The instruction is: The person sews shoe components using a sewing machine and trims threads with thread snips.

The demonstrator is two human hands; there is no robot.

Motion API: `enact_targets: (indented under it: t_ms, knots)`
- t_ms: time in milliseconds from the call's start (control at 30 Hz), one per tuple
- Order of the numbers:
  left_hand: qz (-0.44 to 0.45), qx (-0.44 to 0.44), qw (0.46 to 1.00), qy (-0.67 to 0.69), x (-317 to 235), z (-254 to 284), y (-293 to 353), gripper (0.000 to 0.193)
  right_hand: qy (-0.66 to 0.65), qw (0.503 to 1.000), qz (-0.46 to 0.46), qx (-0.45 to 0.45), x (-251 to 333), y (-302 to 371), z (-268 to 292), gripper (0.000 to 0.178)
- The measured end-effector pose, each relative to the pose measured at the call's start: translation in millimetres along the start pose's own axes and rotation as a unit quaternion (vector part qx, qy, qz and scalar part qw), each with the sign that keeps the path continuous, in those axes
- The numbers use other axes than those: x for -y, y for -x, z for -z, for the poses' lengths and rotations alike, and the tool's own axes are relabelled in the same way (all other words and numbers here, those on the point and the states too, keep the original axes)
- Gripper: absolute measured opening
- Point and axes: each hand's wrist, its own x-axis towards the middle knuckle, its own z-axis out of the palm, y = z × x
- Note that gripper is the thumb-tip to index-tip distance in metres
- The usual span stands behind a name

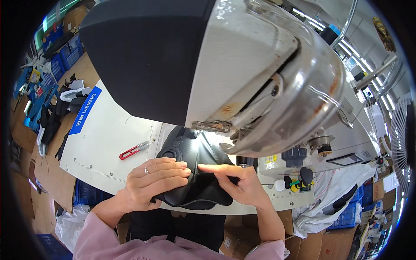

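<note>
Two hands are on the black piece (212, 190), which lies by the front edge of the surface (104, 130), beneath the head of the sewing machine (255, 78). Your left hand (157, 178) covers the piece's left side, its fingers stretched and close together; its thumb is mostly hidden, so I cannot tell whether it pinches the material. Your right hand (239, 182) points its index finger at the middle of the piece, the thumb standing apart from it, with no closed grip showing.

Stitch lines (212, 149) already run along the piece and a ring (170, 154) sits on its left side, so I judge part of the work done. The piece is not yet set aside; the needle is hard to make out, so how much remains is unclear. The snips (133, 151) lie toward the surface's left edge, untouched by either hand.
</note>
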Motion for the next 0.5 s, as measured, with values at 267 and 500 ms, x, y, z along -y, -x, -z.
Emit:
enact_targets:
  t_ms: [267, 500]
  knots:
    - [0.006, -0.003, 1.0, 0.014, -0.5, -2.4, 1.0, 0.039, 0.158, 0.982, -0.058, 0.088, 25.0, -3.2, 7.0, 0.053]
    - [0.01, 0.003, 1.0, 0.02, 0.9, -1.1, 0.3, 0.04, 0.216, 0.972, -0.023, 0.091, 25.1, -4.7, 8.9, 0.052]
